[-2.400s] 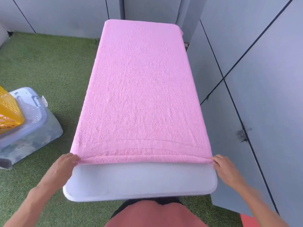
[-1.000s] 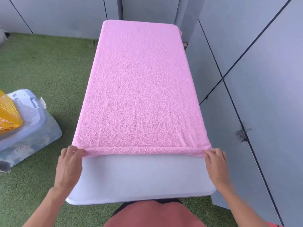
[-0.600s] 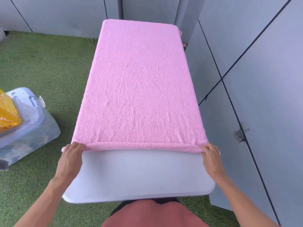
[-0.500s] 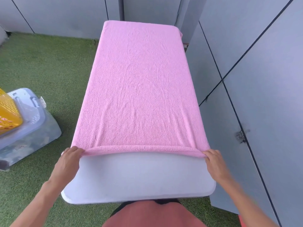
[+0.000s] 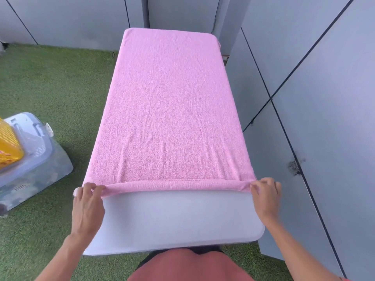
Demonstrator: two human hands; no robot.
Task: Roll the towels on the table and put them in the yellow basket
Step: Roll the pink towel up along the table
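Observation:
A pink towel (image 5: 170, 110) lies spread flat along the white table (image 5: 174, 216), covering all but the near end. Its near edge is turned over into a thin roll (image 5: 174, 184) across the table's width. My left hand (image 5: 87, 205) pinches the left end of that roll at the table's left edge. My right hand (image 5: 265, 197) pinches the right end at the right edge. The yellow basket (image 5: 8, 145) shows partly at the far left, on top of a clear bin.
A clear plastic storage bin (image 5: 34, 159) with a lid sits on the green artificial grass (image 5: 50, 88) to the left of the table. Grey wall panels (image 5: 314, 98) stand close along the table's right side and behind it.
The towel's near edge has been rolled over a little farther away from me. Both hands have stayed at its two ends, moving forward with it.

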